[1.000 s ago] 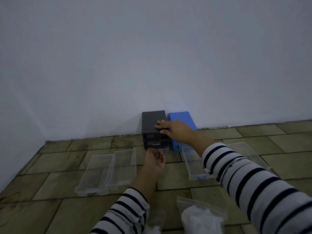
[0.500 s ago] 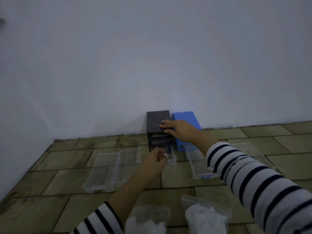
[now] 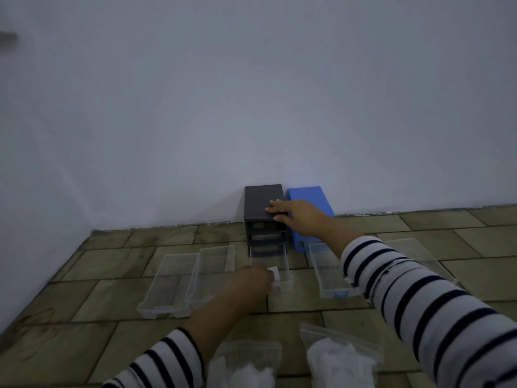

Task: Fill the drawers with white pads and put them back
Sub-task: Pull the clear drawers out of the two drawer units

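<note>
Head view: we count two small drawer cabinets against the white wall, a matte black cabinet (image 3: 263,203) and a blue cabinet (image 3: 307,200) touching it. Our right hand (image 3: 296,217) lies flat, fingers straight, on the black top. Our left hand (image 3: 249,284) pinches the front of a clear plastic drawer (image 3: 270,264) drawn most of the way out of the bottom slot. Four more clear, rectangular drawers lie on the tiled floor: two drawers on the left (image 3: 193,278), side by side, a blue-handled drawer (image 3: 327,270) and a far-right drawer (image 3: 414,250). Two plastic bags, a left bag (image 3: 246,365) and a right bag (image 3: 338,357), hold the soft white pads.
</note>
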